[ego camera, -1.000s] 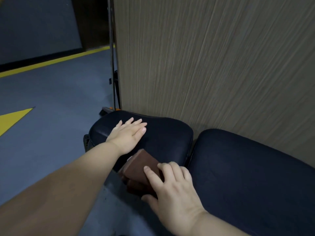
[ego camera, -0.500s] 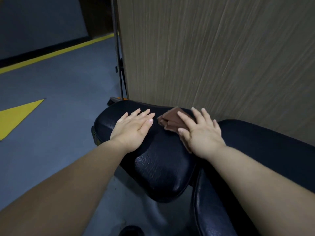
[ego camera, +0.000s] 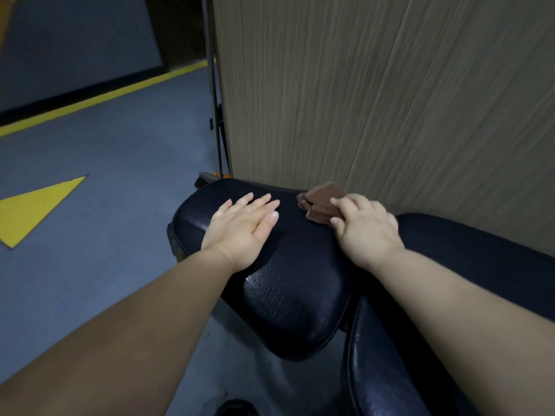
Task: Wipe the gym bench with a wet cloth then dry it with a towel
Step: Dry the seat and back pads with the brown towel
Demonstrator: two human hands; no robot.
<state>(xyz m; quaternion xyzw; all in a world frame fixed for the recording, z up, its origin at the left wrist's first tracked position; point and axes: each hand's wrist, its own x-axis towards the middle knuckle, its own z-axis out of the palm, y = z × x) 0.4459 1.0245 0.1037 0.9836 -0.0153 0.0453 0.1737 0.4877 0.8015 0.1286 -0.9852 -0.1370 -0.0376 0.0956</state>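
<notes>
Wiping seems in hand: the right hand (ego camera: 365, 229) grips the brown cloth (ego camera: 321, 204) at the far edge of the bench pad (ego camera: 294, 295), with the left hand (ego camera: 243, 232) flat alongside. Next, likely a firm stroke back to the near edge.

A folded brown cloth (ego camera: 322, 205) is gripped by the right hand (ego camera: 365, 231) at the far edge of the dark gym bench (ego camera: 288, 295), on which the left hand (ego camera: 240, 232) is laid flat.
</notes>
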